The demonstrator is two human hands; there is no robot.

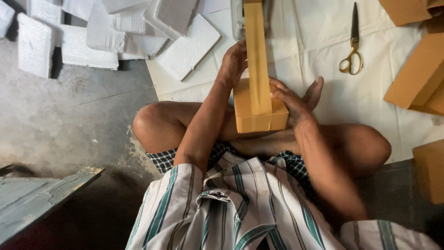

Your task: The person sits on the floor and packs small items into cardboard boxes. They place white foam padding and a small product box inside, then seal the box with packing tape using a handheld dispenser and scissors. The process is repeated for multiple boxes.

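Observation:
I sit cross-legged on the floor with a small brown cardboard box (pixel 259 118) held over my lap. A long strip of tan packing tape (pixel 255 51) runs from the box top up and away toward a tape dispenser (pixel 237 18) at the top edge. My left hand (pixel 233 62) grips the far left side of the box beside the tape. My right hand (pixel 289 102) presses against the box's right side, fingers wrapped over the top edge.
A pile of white foam slabs (pixel 106 32) lies at the upper left on the concrete floor. Gold-handled scissors (pixel 352 46) rest on a white sheet (pixel 323 28). More brown boxes (pixel 418 74) sit at the right. A worn wooden plank (pixel 41 194) is at lower left.

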